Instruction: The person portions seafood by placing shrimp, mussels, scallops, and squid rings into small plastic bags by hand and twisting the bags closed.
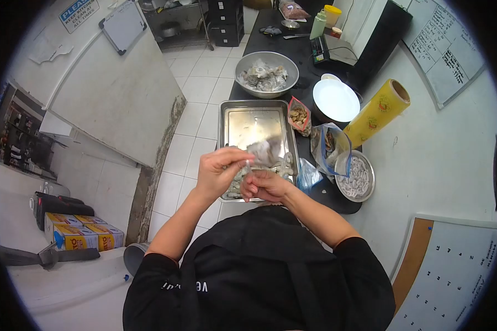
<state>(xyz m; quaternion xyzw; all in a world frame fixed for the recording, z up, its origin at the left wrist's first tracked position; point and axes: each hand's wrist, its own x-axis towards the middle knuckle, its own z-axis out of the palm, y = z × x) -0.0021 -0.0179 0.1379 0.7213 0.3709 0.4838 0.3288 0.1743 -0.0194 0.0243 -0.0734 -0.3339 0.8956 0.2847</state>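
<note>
A: Where is the greyish piece [264,151]?
B: Centre of the frame, above the metal tray [255,117]. It is blurred, so I can't say exactly what it is.

A: Which way does it point?
B: Its long axis seems to slant from the fingertips towards the upper right; the blur hides which end is which.

A: And the fingers?
B: The left hand [221,170] has thumb and forefinger pinched together at its lower left edge. The right hand [266,186] is curled just below; I can't tell how firmly it grips.

A: What's around?
B: Both hands cover part of the tray's lower half, where greyish pieces lie. Beyond it, top centre, a metal bowl [247,88] holds a translucent heap. Right of the tray are a red-edged bag [299,117], a blue-edged bag [321,144] and a bowl of pale curled pieces [355,177]. A yellow roll [376,110] slants at upper right.
</note>
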